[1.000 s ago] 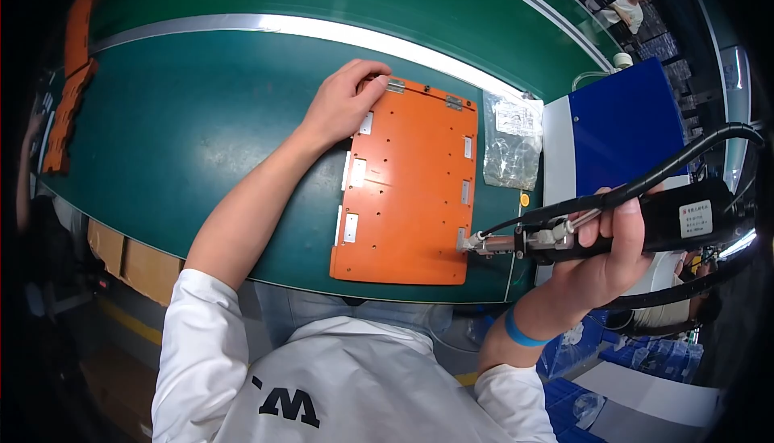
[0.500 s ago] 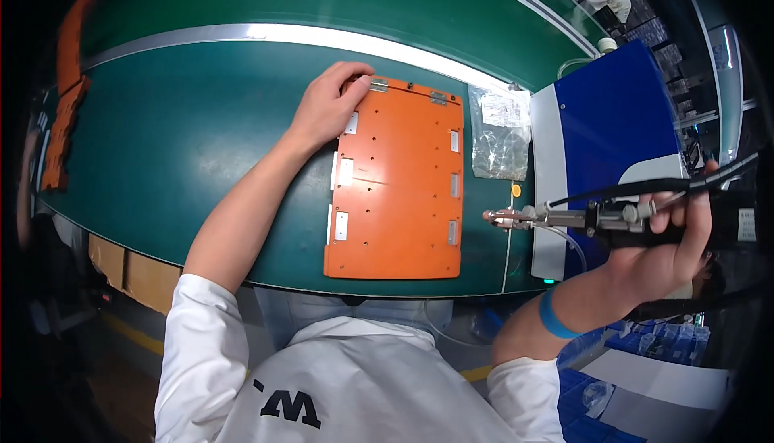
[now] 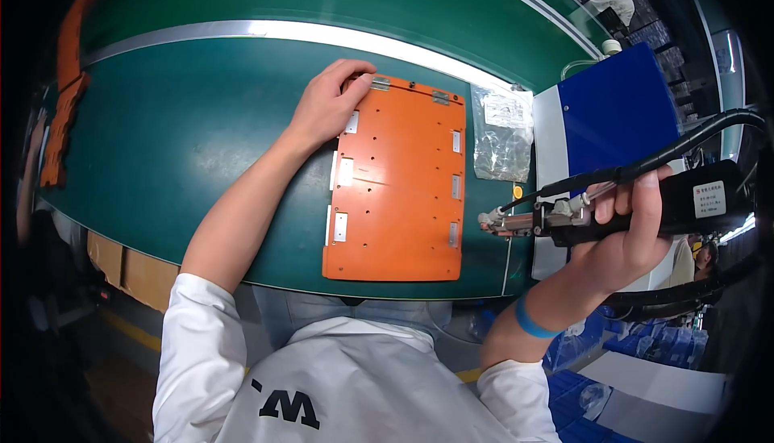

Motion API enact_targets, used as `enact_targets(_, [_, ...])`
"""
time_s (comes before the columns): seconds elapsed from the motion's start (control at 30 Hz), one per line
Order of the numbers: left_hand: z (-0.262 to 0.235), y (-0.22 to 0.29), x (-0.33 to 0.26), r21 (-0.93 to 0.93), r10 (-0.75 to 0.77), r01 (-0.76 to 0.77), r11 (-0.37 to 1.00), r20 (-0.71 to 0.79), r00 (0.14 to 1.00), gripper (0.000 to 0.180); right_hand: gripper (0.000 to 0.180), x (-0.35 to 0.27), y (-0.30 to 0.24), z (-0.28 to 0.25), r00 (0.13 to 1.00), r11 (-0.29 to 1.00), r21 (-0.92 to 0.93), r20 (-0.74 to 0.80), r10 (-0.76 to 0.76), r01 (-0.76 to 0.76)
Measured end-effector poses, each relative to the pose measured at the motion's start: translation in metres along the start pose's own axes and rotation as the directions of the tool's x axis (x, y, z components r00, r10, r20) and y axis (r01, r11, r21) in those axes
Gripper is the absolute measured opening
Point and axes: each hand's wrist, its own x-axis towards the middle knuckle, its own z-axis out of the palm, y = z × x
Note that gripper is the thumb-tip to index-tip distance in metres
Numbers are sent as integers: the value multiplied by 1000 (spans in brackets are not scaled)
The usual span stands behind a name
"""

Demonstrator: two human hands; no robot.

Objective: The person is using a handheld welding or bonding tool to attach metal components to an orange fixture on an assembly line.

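Note:
An orange panel [image 3: 403,193] lies flat on the green worktable, with small holes and white metal plates along both long sides. At its far left corner, my left hand [image 3: 332,104] is closed over the edge. The thumb rests by a metal hinge [image 3: 380,83]; the other fingertips are partly hidden. A second hinge [image 3: 441,98] sits on the far edge to the right. My right hand [image 3: 633,213] grips a black powered screwdriver [image 3: 576,216] with a metal nose and a black hose. Its tip points left, just right of the panel and apart from it.
Right of the panel lies a clear plastic bag [image 3: 501,141] with a white label. A blue and white machine [image 3: 617,108] stands beyond it. Orange pieces [image 3: 66,128] line the table's far left end. A metal rail [image 3: 322,36] crosses the back. Another person [image 3: 617,0] appears at top right.
My right hand and the screwdriver have shifted left, and the tool has turned, showing more of its body and label. My left hand and the panel have stayed nearly still.

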Motion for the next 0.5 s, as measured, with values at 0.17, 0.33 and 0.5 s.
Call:
enact_targets(0.17, [0,-2,1,-13,-6,6,1000,4,1000,28,19,12,4,-6,1000,998,-52,-6,22,-23])
enact_targets(0.33, [2,-5,2,10,58,-58,998,-29,998,28,14,31,-19,-11,995,994,-19,7,-103,104])
enact_targets(0.5, [-2,-1,1,17,-15,15,1000,6,1000,28,12,21,-20,-10,999,995,93,28,-43,40])
